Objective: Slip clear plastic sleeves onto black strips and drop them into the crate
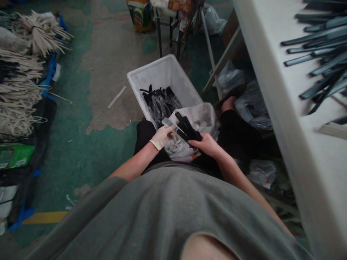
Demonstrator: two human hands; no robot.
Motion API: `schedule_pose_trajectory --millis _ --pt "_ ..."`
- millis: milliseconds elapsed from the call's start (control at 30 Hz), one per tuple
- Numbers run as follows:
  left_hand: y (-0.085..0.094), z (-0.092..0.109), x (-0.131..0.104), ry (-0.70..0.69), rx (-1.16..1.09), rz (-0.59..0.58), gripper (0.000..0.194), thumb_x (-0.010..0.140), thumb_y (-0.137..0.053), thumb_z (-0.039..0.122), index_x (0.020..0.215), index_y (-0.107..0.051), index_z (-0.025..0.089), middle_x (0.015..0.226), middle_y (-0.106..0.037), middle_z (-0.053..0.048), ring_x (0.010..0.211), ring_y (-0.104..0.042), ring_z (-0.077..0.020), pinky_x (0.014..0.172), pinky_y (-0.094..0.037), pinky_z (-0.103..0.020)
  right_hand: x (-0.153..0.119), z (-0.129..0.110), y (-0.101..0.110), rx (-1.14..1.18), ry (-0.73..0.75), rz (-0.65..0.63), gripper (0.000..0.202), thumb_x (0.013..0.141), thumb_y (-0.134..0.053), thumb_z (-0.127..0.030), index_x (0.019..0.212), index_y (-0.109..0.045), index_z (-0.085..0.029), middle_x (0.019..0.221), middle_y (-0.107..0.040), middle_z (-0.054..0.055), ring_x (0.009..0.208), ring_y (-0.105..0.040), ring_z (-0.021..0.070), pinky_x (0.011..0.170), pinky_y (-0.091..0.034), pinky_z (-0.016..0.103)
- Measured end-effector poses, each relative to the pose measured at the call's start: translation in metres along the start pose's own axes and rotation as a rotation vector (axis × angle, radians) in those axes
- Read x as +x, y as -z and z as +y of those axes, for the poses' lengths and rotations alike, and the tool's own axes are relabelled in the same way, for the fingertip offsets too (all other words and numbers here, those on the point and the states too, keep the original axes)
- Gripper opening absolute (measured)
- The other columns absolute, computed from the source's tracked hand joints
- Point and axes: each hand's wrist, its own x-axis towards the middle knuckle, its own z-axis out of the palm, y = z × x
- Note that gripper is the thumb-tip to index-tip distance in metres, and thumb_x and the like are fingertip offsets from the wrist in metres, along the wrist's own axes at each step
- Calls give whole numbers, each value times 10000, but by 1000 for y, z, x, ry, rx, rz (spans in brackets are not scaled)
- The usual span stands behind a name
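Observation:
My left hand, in a pale glove, pinches a translucent strip between thumb and fingers. Close to its right, my bare right hand is wrapped round a fanned bunch of flat black strips. Below and behind both hands, a clear plastic bag with whitish pieces lies at my lap. Just beyond stands a white plastic bin holding many black strips, some with a translucent covering.
A white table on the right bears many black strips. Bundles of beige cord lie on the left. A stool stands beyond the bin, near a yellow-green bag. Plastic bags lie under the table.

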Motion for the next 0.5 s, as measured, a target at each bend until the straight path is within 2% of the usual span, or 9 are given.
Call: schedule_pose_trajectory --millis 100,300,400,500 --pt "4 4 2 11 4 15 443 597 -905 202 640 -466 164 496 -472 95 412 -438 -22 428 -351 -157 -11 -1 1 -15 -1 18 270 689 -736 -397 651 -657 -142 532 -626 24 466 -514 113 457 -370 232" --pt "-13 -5 -14 133 -27 -72 304 759 -798 159 667 -508 150 507 -462 81 404 -411 -24 426 -385 -165 -4 -6 -1 101 84 130 321 711 -722 -449 648 -670 -139 478 -566 3 430 -465 101 449 -363 243" --pt "-13 2 -20 250 -47 -87 250 818 -749 169 686 -538 141 528 -467 71 425 -441 -31 455 -433 -173 0 0 2 212 177 279 324 722 -701 -452 791 -720 -136 656 -675 36 445 -462 95 450 -384 255" --pt "-11 5 -22 322 -65 -89 197 836 -730 166 718 -577 131 546 -475 65 439 -457 -31 478 -449 -173 1 4 -1 161 380 256 307 706 -708 -364 943 -736 -172 906 -735 56 554 -561 126 538 -474 283"
